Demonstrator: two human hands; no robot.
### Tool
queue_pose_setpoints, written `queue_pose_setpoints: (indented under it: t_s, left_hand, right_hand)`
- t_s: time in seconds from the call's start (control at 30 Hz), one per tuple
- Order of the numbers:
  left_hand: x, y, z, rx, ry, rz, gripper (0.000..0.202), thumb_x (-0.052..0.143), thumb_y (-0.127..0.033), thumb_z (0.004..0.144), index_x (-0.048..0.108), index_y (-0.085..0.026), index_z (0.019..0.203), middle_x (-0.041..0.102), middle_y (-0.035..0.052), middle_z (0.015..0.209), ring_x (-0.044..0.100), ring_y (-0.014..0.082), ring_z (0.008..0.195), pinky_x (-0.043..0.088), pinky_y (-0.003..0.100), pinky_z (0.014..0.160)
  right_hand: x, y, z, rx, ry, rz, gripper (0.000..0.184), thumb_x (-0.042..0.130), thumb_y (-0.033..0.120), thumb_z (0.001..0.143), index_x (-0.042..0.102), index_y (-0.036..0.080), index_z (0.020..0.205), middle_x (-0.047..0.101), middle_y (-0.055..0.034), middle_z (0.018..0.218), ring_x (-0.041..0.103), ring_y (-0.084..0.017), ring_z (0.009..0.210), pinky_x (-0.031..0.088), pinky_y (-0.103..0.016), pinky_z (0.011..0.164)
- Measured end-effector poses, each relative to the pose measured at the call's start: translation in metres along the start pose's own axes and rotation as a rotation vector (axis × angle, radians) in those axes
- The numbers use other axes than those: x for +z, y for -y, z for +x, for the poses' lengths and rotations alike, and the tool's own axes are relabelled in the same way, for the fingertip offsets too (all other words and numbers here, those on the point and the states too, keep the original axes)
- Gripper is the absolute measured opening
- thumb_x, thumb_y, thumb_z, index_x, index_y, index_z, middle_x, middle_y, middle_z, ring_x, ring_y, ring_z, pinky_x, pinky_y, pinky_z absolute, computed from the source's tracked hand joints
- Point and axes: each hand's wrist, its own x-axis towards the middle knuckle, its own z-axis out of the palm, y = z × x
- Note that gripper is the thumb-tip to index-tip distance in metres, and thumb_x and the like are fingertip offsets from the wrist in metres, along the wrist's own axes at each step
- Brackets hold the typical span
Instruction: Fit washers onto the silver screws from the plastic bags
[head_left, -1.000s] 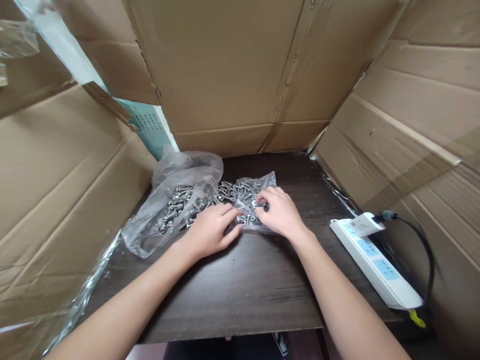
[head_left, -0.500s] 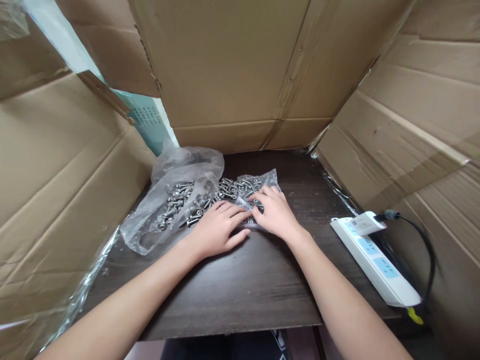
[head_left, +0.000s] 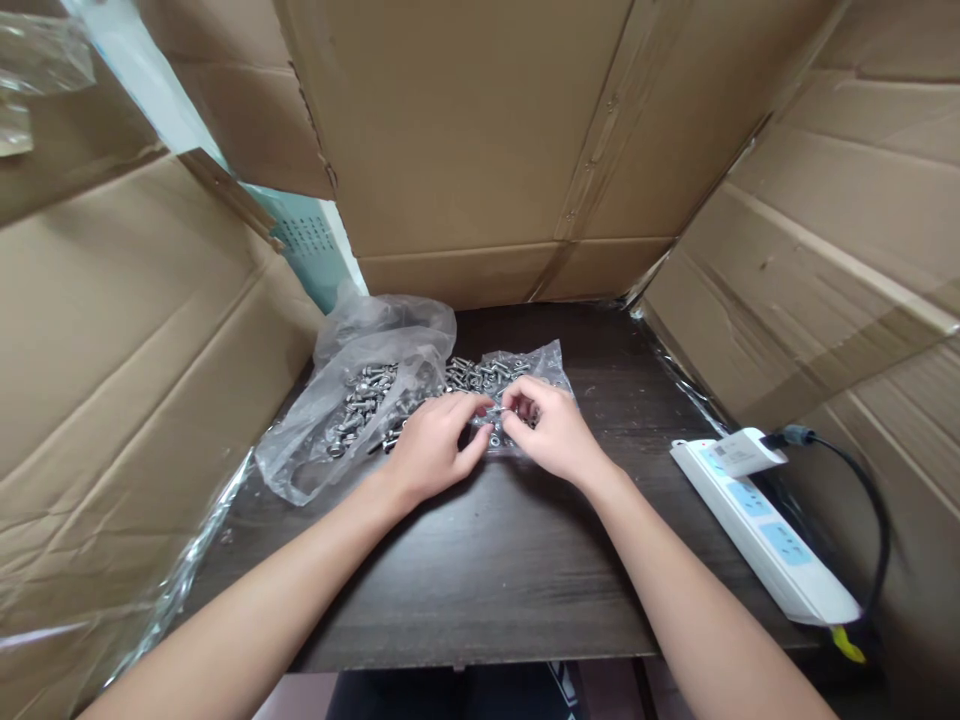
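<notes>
Bolt, by appearance, is pinched in your right hand, lying roughly crosswise and pointing toward your left hand, parted just beside it

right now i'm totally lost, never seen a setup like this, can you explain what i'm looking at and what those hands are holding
There's no machine here: these are a person's bare hands, seen by a camera on their head looking forward and down.

On the dark brown wood-look table lies a crumpled, clear plastic bag, with silvery metal bolts in and beside it. To its right is a flatter, clear plastic sheet or bag with more hardware.

The right hand seems to pinch a small shiny piece, too tiny to identify. The left hand is close by, thumb and forefinger apart.
</notes>
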Motion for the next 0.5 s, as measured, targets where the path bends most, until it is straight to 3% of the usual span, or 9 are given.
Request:
queue_pose_setpoints:
  t_s: [0.17, 0.27, 0.33, 0.43, 0.5]
  left_hand:
    - [0.000, 0.000, -0.001, 0.067, -0.051, 0.007, 0.012, 0.053, -0.023, 0.098, 0.063, -0.019, 0.093, 0.073, 0.0039, 0.085, 0.068, 0.0204, 0.079, 0.048, 0.033, 0.075]
    - [-0.003, -0.001, -0.001, 0.068, -0.064, 0.015, 0.012, 0.053, -0.023, 0.097, 0.061, -0.019, 0.089, 0.069, 0.0021, 0.079, 0.063, 0.0185, 0.071, 0.045, 0.032, 0.072]
    - [-0.005, -0.001, -0.001, 0.058, -0.070, 0.015, 0.014, 0.052, -0.023, 0.096, 0.059, -0.019, 0.085, 0.066, 0.0016, 0.076, 0.060, 0.0179, 0.068, 0.044, 0.032, 0.070]
    - [-0.006, -0.002, 0.000, 0.025, -0.048, 0.024, 0.018, 0.052, -0.025, 0.096, 0.058, -0.019, 0.081, 0.064, 0.0019, 0.075, 0.058, 0.0183, 0.068, 0.044, 0.033, 0.070]
    - [-0.006, -0.002, 0.000, 0.001, -0.025, 0.036, 0.019, 0.050, -0.026, 0.098, 0.059, -0.019, 0.082, 0.064, 0.0028, 0.076, 0.059, 0.0192, 0.070, 0.044, 0.034, 0.071]
  right_hand:
    - [0.001, 0.017, -0.003, 0.038, 0.054, 0.207, 0.003, 0.060, 0.019, 0.081, 0.062, 0.020, 0.081, 0.063, 0.0016, 0.077, 0.056, -0.014, 0.070, 0.046, -0.027, 0.068]
    - [-0.003, 0.016, -0.001, 0.071, 0.110, 0.283, 0.004, 0.062, 0.023, 0.083, 0.066, 0.020, 0.084, 0.067, 0.0009, 0.081, 0.058, -0.014, 0.072, 0.047, -0.027, 0.068]
    - [-0.009, 0.010, 0.001, 0.097, 0.077, 0.284, 0.009, 0.061, 0.024, 0.084, 0.068, 0.020, 0.088, 0.070, -0.0005, 0.086, 0.063, -0.016, 0.079, 0.049, -0.028, 0.073]
    - [-0.019, -0.004, 0.003, 0.195, -0.110, 0.053, 0.015, 0.057, 0.017, 0.080, 0.069, 0.020, 0.087, 0.067, -0.0002, 0.081, 0.061, -0.016, 0.073, 0.046, -0.029, 0.070]
    - [-0.023, -0.012, 0.002, 0.224, -0.109, -0.219, 0.015, 0.058, 0.014, 0.079, 0.070, 0.021, 0.084, 0.065, -0.0012, 0.081, 0.060, -0.019, 0.077, 0.044, -0.031, 0.072]
